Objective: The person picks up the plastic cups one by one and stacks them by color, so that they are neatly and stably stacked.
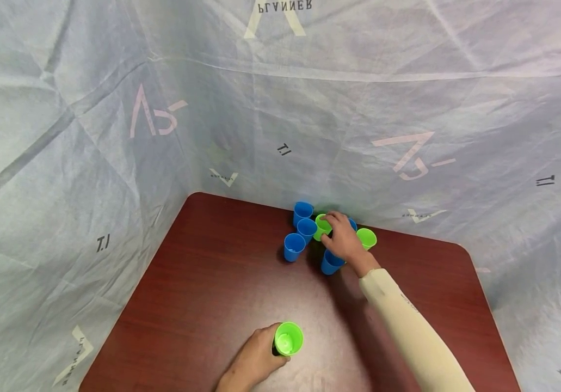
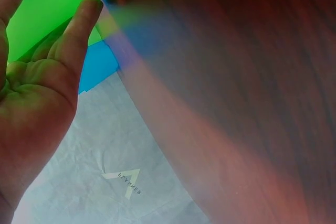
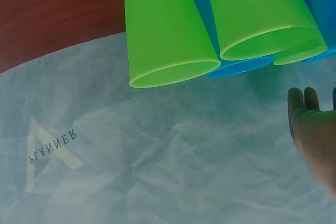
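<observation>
In the head view my left hand (image 1: pixel 257 355) grips a green cup (image 1: pixel 288 338) near the front of the table, its mouth facing up. The left wrist view shows the thumb and a finger of that hand against the cup's green side (image 2: pixel 47 9). My right hand (image 1: pixel 341 235) reaches over the cups at the back, fingers extended, and overlaps the rim of another green cup (image 1: pixel 319 233). In the right wrist view, the fingers of the right hand (image 3: pixel 317 135) stand apart from the nearby cup rims. A blue cup (image 1: pixel 331 263) shows beneath the right wrist.
Blue cups (image 1: pixel 294 248) stand in a row left of the right hand. Another green cup (image 1: pixel 366 238) stands to its right, and a blue cup (image 1: pixel 353 224) is partly hidden behind the hand. Pale printed sheeting (image 1: pixel 280 125) surrounds the brown table (image 1: pixel 202 272).
</observation>
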The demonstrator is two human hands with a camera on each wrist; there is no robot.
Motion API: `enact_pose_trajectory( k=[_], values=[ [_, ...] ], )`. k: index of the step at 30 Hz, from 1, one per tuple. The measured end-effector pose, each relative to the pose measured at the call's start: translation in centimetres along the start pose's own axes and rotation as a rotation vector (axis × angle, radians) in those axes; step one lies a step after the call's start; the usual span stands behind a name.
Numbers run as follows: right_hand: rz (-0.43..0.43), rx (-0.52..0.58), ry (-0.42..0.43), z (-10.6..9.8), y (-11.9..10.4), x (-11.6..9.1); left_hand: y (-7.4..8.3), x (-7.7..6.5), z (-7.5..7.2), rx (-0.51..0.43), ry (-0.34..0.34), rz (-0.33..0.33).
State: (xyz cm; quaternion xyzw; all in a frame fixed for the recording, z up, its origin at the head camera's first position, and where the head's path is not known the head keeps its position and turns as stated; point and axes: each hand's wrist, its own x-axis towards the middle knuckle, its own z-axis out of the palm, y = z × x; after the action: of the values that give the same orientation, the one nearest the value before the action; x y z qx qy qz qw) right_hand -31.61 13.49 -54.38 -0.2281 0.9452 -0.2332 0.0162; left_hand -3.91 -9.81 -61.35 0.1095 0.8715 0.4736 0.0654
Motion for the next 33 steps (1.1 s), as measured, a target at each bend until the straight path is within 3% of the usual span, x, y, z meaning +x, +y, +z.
enact_pose_trajectory(
  k=[11,23,33],
  values=[
    [0.0,-0.057,-0.06,-0.2,0.4,2.0,-0.1,0.1,-0.1,0.016,0.015,0.013],
    [0.025,-0.157,-0.2,-0.3,-0.3,3.6,-0.4,0.0,0.0,-0.007,-0.004,-0.001],
    [0.022,-0.154,-0.179,0.4,0.5,3.7,-0.3,-0.1,-0.1,-0.027,-0.01,0.003]
  ],
)
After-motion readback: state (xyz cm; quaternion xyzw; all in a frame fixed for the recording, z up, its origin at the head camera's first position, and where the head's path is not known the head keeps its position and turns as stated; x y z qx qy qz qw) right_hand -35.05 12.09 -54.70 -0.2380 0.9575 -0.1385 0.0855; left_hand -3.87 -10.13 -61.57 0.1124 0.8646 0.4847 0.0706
